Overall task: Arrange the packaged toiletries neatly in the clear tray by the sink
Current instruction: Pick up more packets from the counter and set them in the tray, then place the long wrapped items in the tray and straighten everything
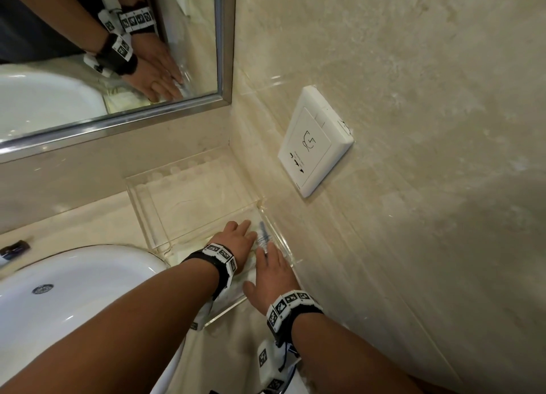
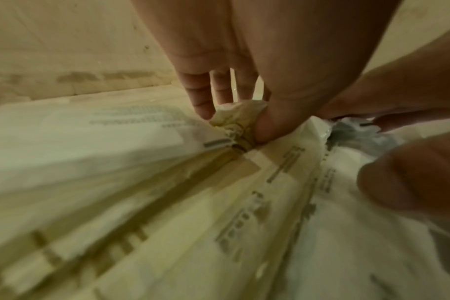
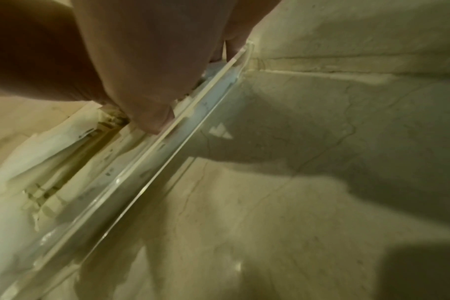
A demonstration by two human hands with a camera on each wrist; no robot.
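The clear tray (image 1: 139, 198) sits in the counter corner beside the sink. Several white packaged toiletries (image 1: 236, 287) lie side by side in its near end; its far end holds nothing. My left hand (image 1: 245, 225) rests flat on the packets (image 2: 167, 203), fingers straight, with the thumb (image 2: 262, 125) pressing by a crumpled packet end. To its right, my right hand (image 1: 267, 254) lies flat with its fingers on a blue-printed packet (image 1: 262, 235), right against the tray's right wall (image 3: 152, 162). The hands hide much of the packets.
The white sink (image 1: 74, 290) borders the tray on the left. A mirror (image 1: 103, 53) hangs on the back wall. The side wall with a white socket plate (image 1: 316, 141) stands close to the tray's right. A small dark object (image 1: 14, 248) lies at the far left.
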